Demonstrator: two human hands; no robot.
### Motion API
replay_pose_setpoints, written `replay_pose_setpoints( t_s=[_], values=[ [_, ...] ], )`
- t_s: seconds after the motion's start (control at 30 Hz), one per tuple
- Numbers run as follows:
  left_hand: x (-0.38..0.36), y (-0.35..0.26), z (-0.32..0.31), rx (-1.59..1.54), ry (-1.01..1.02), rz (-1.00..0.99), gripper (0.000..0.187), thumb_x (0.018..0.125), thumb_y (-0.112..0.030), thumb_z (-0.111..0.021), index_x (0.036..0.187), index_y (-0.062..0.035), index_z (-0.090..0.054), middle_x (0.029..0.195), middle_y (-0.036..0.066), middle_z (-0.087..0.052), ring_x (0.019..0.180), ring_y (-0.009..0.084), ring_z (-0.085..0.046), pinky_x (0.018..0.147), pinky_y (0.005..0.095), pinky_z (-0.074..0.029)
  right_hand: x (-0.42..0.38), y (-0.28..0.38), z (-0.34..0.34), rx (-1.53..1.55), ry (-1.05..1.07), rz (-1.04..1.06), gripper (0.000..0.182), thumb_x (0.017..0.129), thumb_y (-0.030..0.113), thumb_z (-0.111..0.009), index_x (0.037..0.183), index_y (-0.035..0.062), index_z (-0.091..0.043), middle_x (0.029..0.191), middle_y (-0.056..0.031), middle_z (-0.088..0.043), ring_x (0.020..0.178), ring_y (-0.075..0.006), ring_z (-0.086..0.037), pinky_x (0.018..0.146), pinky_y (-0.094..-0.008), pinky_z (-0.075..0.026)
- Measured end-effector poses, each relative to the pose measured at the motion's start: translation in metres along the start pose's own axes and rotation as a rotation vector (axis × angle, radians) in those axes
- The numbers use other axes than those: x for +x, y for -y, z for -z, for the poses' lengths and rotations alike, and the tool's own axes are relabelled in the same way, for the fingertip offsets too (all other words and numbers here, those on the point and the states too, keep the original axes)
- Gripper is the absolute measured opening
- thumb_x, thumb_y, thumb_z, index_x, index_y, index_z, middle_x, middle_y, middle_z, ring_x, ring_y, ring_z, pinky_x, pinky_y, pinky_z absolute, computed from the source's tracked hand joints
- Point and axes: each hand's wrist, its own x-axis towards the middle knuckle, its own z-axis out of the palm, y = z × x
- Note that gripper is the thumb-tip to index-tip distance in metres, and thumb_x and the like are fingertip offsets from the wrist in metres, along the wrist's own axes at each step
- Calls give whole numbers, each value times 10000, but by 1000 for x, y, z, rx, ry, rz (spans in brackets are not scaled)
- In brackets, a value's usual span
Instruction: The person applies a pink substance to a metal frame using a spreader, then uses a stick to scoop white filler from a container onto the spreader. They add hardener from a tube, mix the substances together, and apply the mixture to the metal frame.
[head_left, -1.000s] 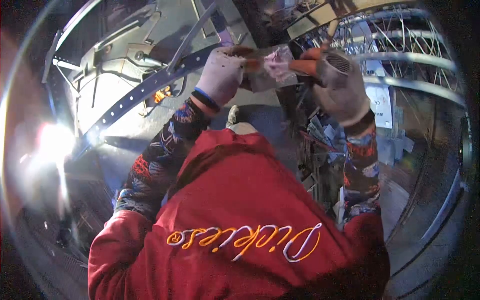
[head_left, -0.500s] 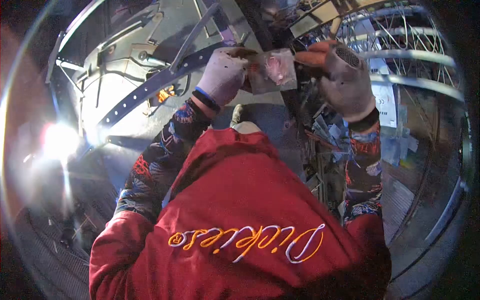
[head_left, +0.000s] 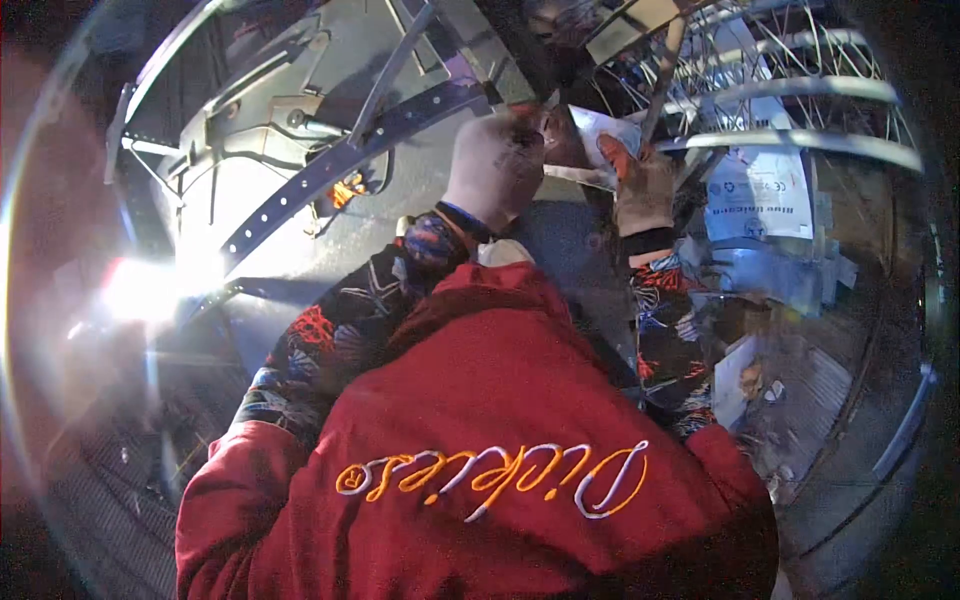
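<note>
A small clear plastic bag [head_left: 598, 128] is stretched between my gloved hands, its surface shining in the light. My right hand [head_left: 645, 195], in a pale glove with orange-red fingers, grips its right side, the thumb lying over the front. At the left edge of the bag is my left hand [head_left: 497, 172], closed, with the back of the glove facing me. Its fingertips are mostly hidden and smeared by motion. What lies inside the bag cannot be made out now.
A dark perforated metal bar [head_left: 300, 185] crosses the grey metal surface [head_left: 430, 150] on the left. Beyond it glares a bright lamp [head_left: 145, 290]. White curved tubes with wire [head_left: 800, 142] stand at the right, above a printed white sheet [head_left: 760, 195]. An orange object [head_left: 346, 190] lies near the bar.
Both hands have turned and shifted: the right moved left and down, the left moved slightly right. The bag has tilted and shifted right, and its pinkish contents no longer show clearly.
</note>
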Motion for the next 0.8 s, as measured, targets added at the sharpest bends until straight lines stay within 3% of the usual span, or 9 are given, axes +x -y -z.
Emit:
replay_pose_setpoints(
  t_s=[0.03,0.13,0.2,0.27,0.37,0.43,0.57,0.77,0.8],
  values=[
    [-2,-5,-4,-244,34,273,92,768,-105,-584,776,-23,-624,722,188,-628,717,398,-634,642,487,-494,-4,-4,-6,-48,-95,-89,363,871,380,-681,957,30,-724,1003,-147,-709,931,-248,-671,808,-380,-505],
    [-6,-3,-2,90,168,62,109,758,-112,-591,839,-45,-618,718,204,-613,712,404,-632,620,490,-491,-4,-80,-24,22,-188,-28,358,877,348,-695,1015,18,-703,1045,-83,-710,960,-183,-660,812,-353,-504],
    [1,-12,5,86,262,86,130,757,-119,-591,862,-46,-610,717,203,-615,704,402,-633,608,488,-493,-9,-92,-38,333,-184,-303,351,894,338,-682,1080,41,-670,1063,-71,-700,956,-173,-652,796,-340,-509],
    [3,-12,8,87,354,114,152,755,-127,-591,884,-48,-603,717,203,-617,696,401,-633,596,486,-495,-21,-74,-48,884,-230,-282,304,924,321,-645,1101,73,-652,1082,-63,-690,938,-170,-650,792,-308,-516],
    [2,-10,11,228,462,-48,191,758,-144,-590,919,-40,-590,710,189,-622,683,388,-638,582,479,-502,-22,-93,-54,476,-157,-247,324,958,342,-577,1122,71,-642,1070,-62,-688,901,-174,-655,746,-297,-540],
    [1,-12,14,375,580,-69,184,758,-151,-586,903,-38,-584,702,172,-627,665,373,-641,578,477,-508,-24,-98,-57,1157,56,-267,387,978,386,-510,1176,70,-612,1046,-53,-683,855,-187,-658,680,-305,-557],
    [-4,-6,20,376,580,-86,187,767,-149,-588,913,-33,-573,701,159,-629,653,367,-642,572,478,-508,-21,-81,-60,1159,-17,-467,437,978,422,-477,1197,59,-581,1050,-74,-673,790,-192,-651,596,-304,-547],
    [-8,-2,30,198,444,-117,197,820,-88,-534,1011,-40,-533,711,166,-619,645,351,-646,548,462,-503,-24,-65,-56,1630,459,-370,383,966,399,-504,1080,44,-586,869,-42,-586,658,-155,-515,540,-275,-435],
    [-9,1,30,226,462,-122,194,830,-81,-523,1020,-42,-516,688,165,-608,646,350,-647,541,466,-499,-19,-65,-53,1707,428,-604,317,933,353,-530,1018,53,-586,804,-27,-547,634,-149,-463,522,-270,-382]
  ],
)
